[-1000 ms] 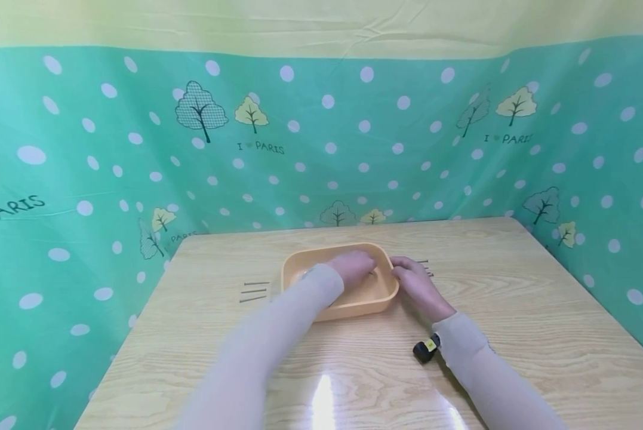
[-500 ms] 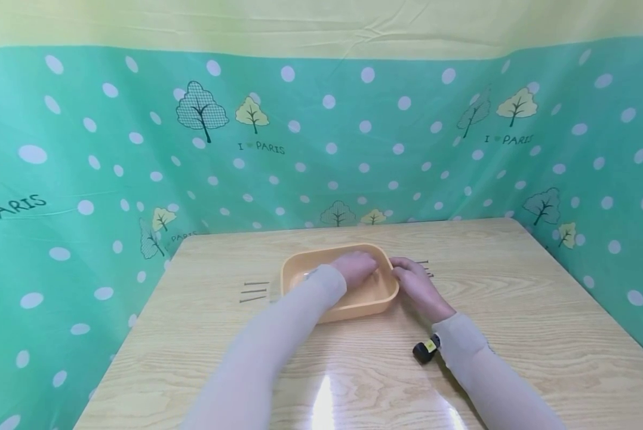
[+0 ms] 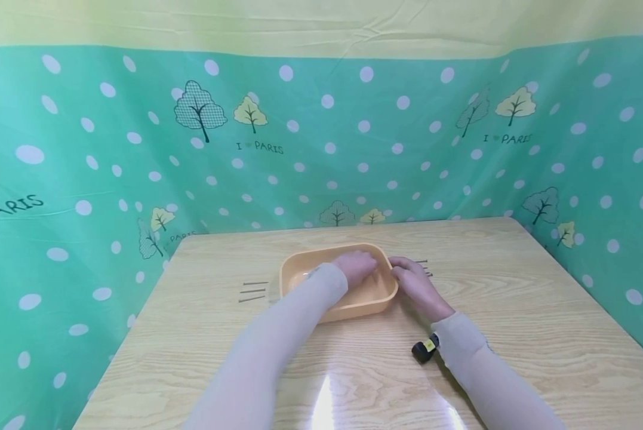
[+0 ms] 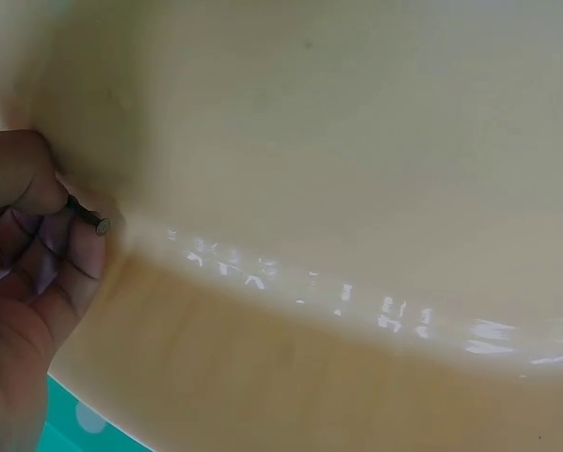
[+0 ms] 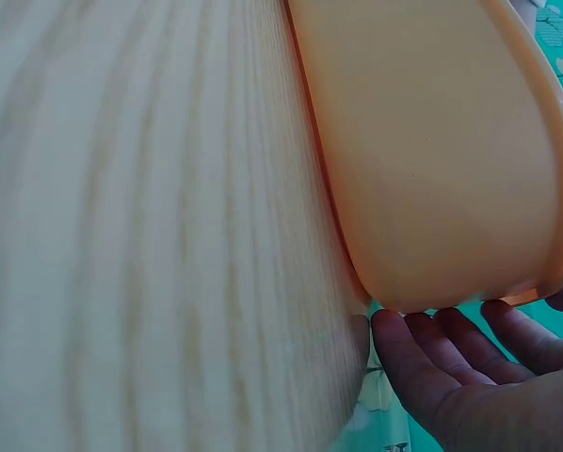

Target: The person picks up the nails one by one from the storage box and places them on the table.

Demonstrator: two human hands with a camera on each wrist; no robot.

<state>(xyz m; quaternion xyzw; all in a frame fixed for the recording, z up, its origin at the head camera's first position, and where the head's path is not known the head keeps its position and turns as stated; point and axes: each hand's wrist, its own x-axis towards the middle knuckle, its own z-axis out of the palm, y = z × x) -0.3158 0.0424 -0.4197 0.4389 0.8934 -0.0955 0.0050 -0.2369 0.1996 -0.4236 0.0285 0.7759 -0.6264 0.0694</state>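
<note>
A light-orange plastic bin [image 3: 359,309] stands in the middle of the wooden table. My left hand [image 3: 354,267] reaches into its right half. In the left wrist view, this hand [image 4: 23,235] pinches a dark nail [image 4: 89,216] near the bin's inner wall; the flat head pokes out between thumb and fingers, and the rest is hidden. Outside the bin's right end, my right hand [image 3: 417,284] grips the rim. Its fingers [image 5: 409,363] lie against the outer wall in the right wrist view, with the thumb up by the rim.
Three nails [image 3: 254,291] lie side by side left of the bin, beside a clear object [image 3: 274,290] partly hidden behind it. More nails [image 3: 422,261] lie beyond my right hand. A black wrist camera [image 3: 422,352] hangs at my right sleeve. Green patterned cloth [image 3: 364,149] surrounds the table.
My left hand has shifted slightly to the right inside the bin, then stayed almost still. The right hand and the bin have kept their places.
</note>
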